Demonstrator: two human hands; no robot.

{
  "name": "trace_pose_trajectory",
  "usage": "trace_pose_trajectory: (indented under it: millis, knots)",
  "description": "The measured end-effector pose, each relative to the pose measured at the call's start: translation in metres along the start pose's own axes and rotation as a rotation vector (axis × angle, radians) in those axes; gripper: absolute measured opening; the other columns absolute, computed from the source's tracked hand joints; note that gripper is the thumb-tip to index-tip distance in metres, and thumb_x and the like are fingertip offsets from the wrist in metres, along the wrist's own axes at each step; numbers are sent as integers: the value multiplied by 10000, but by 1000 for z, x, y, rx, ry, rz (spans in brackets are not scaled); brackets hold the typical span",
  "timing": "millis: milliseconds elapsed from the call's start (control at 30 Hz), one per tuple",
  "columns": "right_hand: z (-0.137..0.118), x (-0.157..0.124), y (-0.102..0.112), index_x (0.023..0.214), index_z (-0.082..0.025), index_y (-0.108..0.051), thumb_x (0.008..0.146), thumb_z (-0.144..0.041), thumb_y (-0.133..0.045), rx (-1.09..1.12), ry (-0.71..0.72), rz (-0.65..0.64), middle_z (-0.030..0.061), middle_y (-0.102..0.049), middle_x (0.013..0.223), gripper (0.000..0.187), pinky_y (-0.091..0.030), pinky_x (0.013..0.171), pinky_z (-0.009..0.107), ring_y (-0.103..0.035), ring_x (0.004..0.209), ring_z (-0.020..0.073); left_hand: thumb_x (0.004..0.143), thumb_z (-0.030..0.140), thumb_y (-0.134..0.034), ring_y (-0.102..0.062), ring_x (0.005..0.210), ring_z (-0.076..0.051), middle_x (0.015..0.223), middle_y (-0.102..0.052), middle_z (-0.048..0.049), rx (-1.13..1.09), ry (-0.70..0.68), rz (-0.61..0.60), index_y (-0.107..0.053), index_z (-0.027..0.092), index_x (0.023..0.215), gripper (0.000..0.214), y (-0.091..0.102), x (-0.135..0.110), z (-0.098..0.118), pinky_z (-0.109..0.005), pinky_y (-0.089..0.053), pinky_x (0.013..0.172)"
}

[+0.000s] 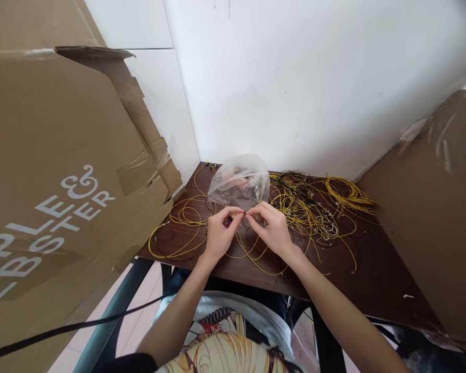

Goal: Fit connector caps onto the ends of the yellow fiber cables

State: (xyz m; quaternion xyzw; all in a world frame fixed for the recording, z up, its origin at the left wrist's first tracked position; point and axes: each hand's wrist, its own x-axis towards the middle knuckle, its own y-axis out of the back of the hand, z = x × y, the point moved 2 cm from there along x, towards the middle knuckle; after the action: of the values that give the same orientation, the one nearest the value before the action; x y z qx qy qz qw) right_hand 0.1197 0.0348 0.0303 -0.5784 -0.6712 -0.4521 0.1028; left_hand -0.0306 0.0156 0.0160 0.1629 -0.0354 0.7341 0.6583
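Note:
In front of the clear plastic bag [241,181], my left hand [220,233] and my right hand [271,229] meet with their fingertips nearly touching. Each pinches thumb against fingers at a tiny dark piece between them, too small to name. Thin yellow wire [186,210] lies in loose loops to the left of my hands, and more of it runs beneath them. To the right spreads a tangled heap of yellow and black wires [295,199] with small pale ends. Small metallic-looking parts show dimly inside the bag.
A neater coil of yellow wire [347,194] lies at the back right of the dark brown table [373,274]. Large cardboard boxes stand at left [62,171] and right [423,207]. A white wall [295,93] rises behind. One small white scrap [408,296] lies near the front right.

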Motion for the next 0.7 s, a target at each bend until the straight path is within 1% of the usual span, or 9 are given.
trace_pose_trajectory:
  millis: [267,433,533,700]
  knots:
    - [1,-1,0,832,-180,-605,870,-186,-541,-20,-19,-10,22,-556,736,75,-421,610,254,-522,668,126,852,315,-583,-503,556,-98,651,-595,3,146,-86,-15,-667,167,894,175,0,-3,1,-203,-389,546]
    - [2,-2,0,822,-179,-603,864,-178,-545,-31,-23,-6,18,-552,729,72,-418,610,253,-517,663,124,854,311,-576,-496,556,-93,695,-627,-10,209,-93,-11,-661,162,893,176,-2,-6,0,-201,-385,541]
    - [1,-1,0,822,-175,-602,864,-172,-546,-41,-4,-13,19,-554,734,70,-420,619,252,-519,667,122,840,331,-591,-490,534,-87,680,-621,-9,138,-44,-5,-659,157,874,189,-2,-6,-1,-192,-382,507]
    - [1,-1,-1,825,-173,-600,870,-164,-540,-48,38,-23,21,-558,732,76,-429,627,250,-525,672,121,785,375,-640,-424,395,-57,584,-556,25,-130,156,-24,-644,140,853,245,-6,-4,-2,-177,-320,367]
